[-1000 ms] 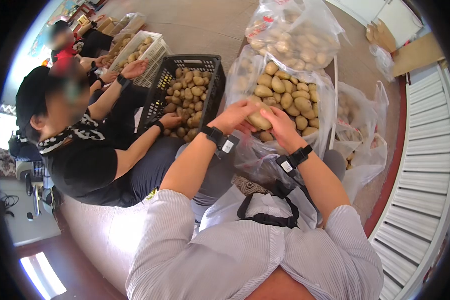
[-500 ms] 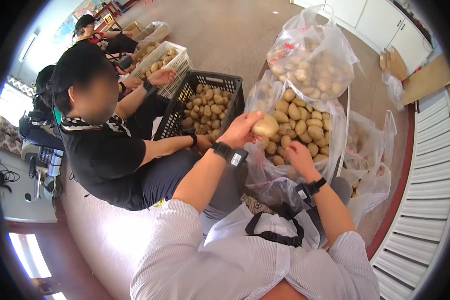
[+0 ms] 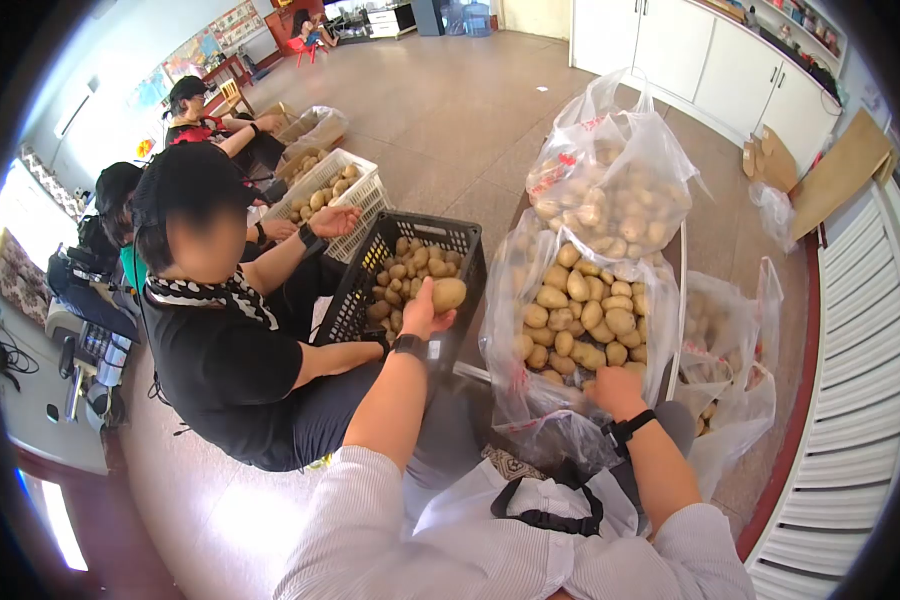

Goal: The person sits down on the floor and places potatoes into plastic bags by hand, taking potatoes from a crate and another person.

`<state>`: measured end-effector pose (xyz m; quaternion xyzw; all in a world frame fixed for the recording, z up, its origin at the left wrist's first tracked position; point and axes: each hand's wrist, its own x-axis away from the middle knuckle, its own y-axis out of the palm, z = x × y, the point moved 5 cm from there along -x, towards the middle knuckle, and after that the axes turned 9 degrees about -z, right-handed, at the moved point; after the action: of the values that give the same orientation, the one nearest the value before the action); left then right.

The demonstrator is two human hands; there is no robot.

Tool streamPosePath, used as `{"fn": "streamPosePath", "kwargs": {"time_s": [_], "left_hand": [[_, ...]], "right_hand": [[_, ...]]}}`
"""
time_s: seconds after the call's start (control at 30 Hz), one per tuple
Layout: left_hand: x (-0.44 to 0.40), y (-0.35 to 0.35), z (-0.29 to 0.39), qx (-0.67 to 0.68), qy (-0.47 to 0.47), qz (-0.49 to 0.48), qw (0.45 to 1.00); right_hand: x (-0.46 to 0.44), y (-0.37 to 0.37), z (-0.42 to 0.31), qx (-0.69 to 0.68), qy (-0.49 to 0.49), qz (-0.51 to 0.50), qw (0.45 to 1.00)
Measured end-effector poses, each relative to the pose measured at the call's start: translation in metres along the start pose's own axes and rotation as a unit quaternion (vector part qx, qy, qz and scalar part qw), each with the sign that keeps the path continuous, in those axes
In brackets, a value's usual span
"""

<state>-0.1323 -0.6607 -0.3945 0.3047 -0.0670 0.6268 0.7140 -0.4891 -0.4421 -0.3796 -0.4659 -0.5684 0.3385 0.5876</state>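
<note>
My left hand (image 3: 423, 318) is closed around a potato (image 3: 449, 294), holding it above the near right part of a black plastic crate (image 3: 460, 228). More potatoes lie inside that crate. To the right, an open clear plastic bag (image 3: 505, 345) is full of loose potatoes (image 3: 592, 310). At the near edge of those potatoes is my right hand (image 3: 617, 390), its fingers curled and partly hidden, so what they hold, if anything, does not show. Each of my wrists wears a black band.
A co-worker (image 3: 225, 320) sits close on my left beside the black crate. Beyond are a white crate (image 3: 370, 205) of potatoes and other people. A tied bag (image 3: 610, 190) of potatoes stands behind the open one, and further bags (image 3: 735, 340) lie right, near a white radiator (image 3: 835, 400).
My left hand has carried the potato leftward from over the open bag to the black crate. My right hand has moved down to the bag's near edge. The camera view has tilted up.
</note>
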Motion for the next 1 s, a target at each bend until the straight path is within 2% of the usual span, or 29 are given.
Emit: {"fn": "streamPosePath", "kwargs": {"time_s": [0.07,0.23,0.3,0.37,0.43,0.47,0.63,0.67,0.77,0.83,0.9,0.93,1.0], "left_hand": [[-0.002,-0.012,-0.001,-0.004,0.009,0.031,0.999],[-0.007,-0.028,-0.005,0.006,0.042,0.070,0.997],[-0.002,-0.030,-0.002,-0.040,0.055,0.112,0.991],[0.019,-0.019,0.010,-0.145,0.049,0.156,0.976],[0.013,-0.035,0.009,-0.323,0.031,0.209,0.923],[-0.005,-0.049,0.001,-0.355,-0.013,0.223,0.908],[-0.038,-0.085,-0.012,-0.408,-0.077,0.205,0.886],[-0.041,-0.082,-0.012,-0.503,-0.065,0.183,0.842],[-0.059,-0.101,-0.024,-0.641,-0.041,0.168,0.748],[-0.062,-0.097,-0.027,-0.747,0.132,0.075,0.647],[-0.031,-0.074,-0.008,-0.734,0.130,0.107,0.658],[-0.003,-0.050,0.005,-0.747,0.094,0.107,0.650],[-0.006,-0.049,0.004,-0.744,0.043,0.173,0.644]], "right_hand": [[0.003,-0.002,-0.003,0.005,-0.005,-0.059,0.998],[0.002,0.007,-0.004,0.020,-0.002,-0.085,0.996],[0.003,0.011,-0.004,0.028,0.005,-0.107,0.994],[0.003,0.012,-0.003,0.025,-0.003,-0.109,0.994],[0.001,0.016,-0.003,0.022,-0.012,-0.110,0.994],[0.000,0.019,-0.002,0.023,-0.016,-0.110,0.993],[0.000,0.019,-0.003,-0.005,-0.023,-0.121,0.992],[0.001,0.018,-0.004,-0.010,-0.021,-0.124,0.992],[-0.001,0.025,-0.007,-0.015,-0.020,-0.115,0.993],[-0.004,0.033,-0.008,-0.013,-0.020,-0.100,0.995],[-0.007,0.037,-0.008,-0.010,-0.013,-0.073,0.997],[-0.004,0.037,-0.009,-0.008,-0.017,-0.070,0.997],[0.003,0.026,-0.014,-0.016,-0.027,-0.020,0.999]]}}
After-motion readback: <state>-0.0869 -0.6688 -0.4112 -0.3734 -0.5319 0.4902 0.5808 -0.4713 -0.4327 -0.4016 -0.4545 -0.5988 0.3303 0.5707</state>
